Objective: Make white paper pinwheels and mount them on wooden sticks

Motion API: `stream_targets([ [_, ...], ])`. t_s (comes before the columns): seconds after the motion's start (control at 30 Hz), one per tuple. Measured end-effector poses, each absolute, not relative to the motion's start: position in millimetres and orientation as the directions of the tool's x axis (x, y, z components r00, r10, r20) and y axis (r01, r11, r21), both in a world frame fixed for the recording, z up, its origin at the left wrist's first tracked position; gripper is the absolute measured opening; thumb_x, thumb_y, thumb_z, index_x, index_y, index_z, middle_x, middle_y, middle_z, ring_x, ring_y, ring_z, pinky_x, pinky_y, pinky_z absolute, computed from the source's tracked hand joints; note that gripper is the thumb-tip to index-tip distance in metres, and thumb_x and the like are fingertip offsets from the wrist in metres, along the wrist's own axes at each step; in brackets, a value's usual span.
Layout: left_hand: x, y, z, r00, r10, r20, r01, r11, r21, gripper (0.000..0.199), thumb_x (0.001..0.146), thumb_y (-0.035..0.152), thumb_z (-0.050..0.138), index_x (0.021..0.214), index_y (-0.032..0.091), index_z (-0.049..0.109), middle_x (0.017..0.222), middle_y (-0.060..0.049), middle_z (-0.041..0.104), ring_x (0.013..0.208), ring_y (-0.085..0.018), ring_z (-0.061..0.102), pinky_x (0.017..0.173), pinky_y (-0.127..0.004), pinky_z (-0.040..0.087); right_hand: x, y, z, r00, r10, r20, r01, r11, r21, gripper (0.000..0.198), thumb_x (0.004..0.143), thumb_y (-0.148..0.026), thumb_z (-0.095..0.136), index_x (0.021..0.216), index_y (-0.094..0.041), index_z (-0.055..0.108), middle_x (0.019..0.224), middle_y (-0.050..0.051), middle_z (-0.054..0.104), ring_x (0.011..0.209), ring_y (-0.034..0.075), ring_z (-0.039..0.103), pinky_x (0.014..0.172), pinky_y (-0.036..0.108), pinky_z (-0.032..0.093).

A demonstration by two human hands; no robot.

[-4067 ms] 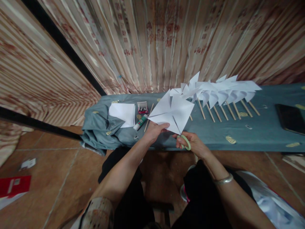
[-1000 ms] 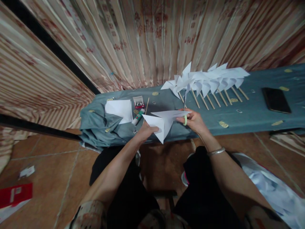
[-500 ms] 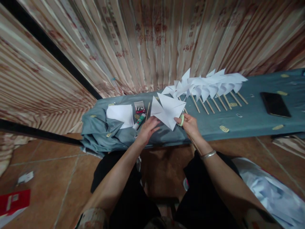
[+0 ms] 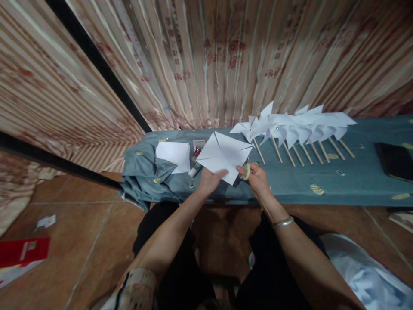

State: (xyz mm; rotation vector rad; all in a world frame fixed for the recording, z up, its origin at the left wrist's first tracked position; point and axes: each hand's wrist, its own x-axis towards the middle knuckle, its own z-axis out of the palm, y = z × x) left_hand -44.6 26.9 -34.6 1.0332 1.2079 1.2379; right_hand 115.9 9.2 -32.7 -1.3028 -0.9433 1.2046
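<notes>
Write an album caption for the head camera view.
Left hand on slit paper, right hand with green-handled scissors, pinwheels lying nearby.

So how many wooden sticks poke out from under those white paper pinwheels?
9 wooden sticks, side by side along the blue-green cloth, from just beyond the right hand rightward. More may be hidden under the overlapping pinwheels.

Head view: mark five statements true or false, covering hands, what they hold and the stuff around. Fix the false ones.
1. The right hand holds green-handled scissors. True.
2. The left hand holds nothing. False: it grips a white paper sheet with slits cut in it.
3. In the picture, the glue stick lies left of the paper pinwheels. True.
4. The paper pinwheels are red. False: they are white.
5. A bracelet circles the left wrist. False: the silver bracelet is on the right arm.
</notes>
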Motion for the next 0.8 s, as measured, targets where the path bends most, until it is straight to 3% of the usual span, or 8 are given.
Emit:
stream_targets([
  [0.13, -49, 32, -23, -0.118, 0.982, -0.151, -0.158, 0.131, 0.979, 0.029, 0.053, 0.017, 0.083, 0.079, 0.017, 0.068, 0.085, -0.005, 0.073, 0.082, -0.022, 0.067, 0.083, -0.034, 0.051, 119, -5, -32, 0.078, 0.983, -0.168, -0.101, -0.16, -0.982, 0.052, 0.059, -0.067, 0.077, 0.082, -0.022, 0.065, 0.069, 0.002, 0.07, 0.057, 0.014, 0.055, 0.055, 0.028, 0.042],
  [0.23, -53, 37, -17, -0.167, 0.981, -0.099, -0.2, 0.065, 0.978, 0.034, 0.054, 0.015, 0.082, 0.085, 0.016, 0.068, 0.089, -0.006, 0.073, 0.086, -0.022, 0.067, 0.087, -0.034, 0.051, 123, -18, -33, -0.071, 0.979, -0.194, -0.054, -0.198, -0.979, 0.055, 0.068, -0.068, 0.072, 0.096, -0.021, 0.067, 0.077, 0.005, 0.073, 0.062, 0.015, 0.059, 0.057, 0.028, 0.043],
  [0.33, -57, 42, -17, -0.214, 0.976, -0.041, -0.191, 0.0, 0.982, 0.041, 0.055, 0.015, 0.08, 0.094, 0.016, 0.068, 0.091, -0.005, 0.073, 0.09, -0.022, 0.067, 0.089, -0.034, 0.051, 126, -29, -30, -0.247, 0.947, -0.205, 0.043, -0.201, -0.979, 0.055, 0.07, -0.067, 0.071, 0.098, -0.021, 0.066, 0.081, 0.006, 0.074, 0.066, 0.016, 0.061, 0.06, 0.029, 0.046],
  [0.43, -59, 46, -20, -0.238, 0.971, -0.028, -0.156, -0.01, 0.988, 0.037, 0.055, 0.016, 0.08, 0.091, 0.015, 0.068, 0.093, -0.006, 0.074, 0.089, -0.022, 0.068, 0.088, -0.034, 0.052, 127, -37, -24, -0.366, 0.894, -0.258, 0.113, -0.232, -0.966, 0.057, 0.067, -0.069, 0.073, 0.097, -0.021, 0.065, 0.082, 0.006, 0.074, 0.068, 0.017, 0.062, 0.063, 0.03, 0.048],
  [0.8, -51, 45, -17, -0.198, 0.979, -0.04, -0.148, 0.01, 0.989, 0.027, 0.055, 0.016, 0.08, 0.08, 0.015, 0.07, 0.086, -0.007, 0.074, 0.088, -0.024, 0.068, 0.087, -0.035, 0.053, 123, -41, -20, -0.405, 0.844, -0.352, 0.175, -0.307, -0.936, 0.056, 0.068, -0.07, 0.07, 0.089, -0.018, 0.066, 0.072, 0.004, 0.071, 0.063, 0.015, 0.059, 0.058, 0.026, 0.045],
])
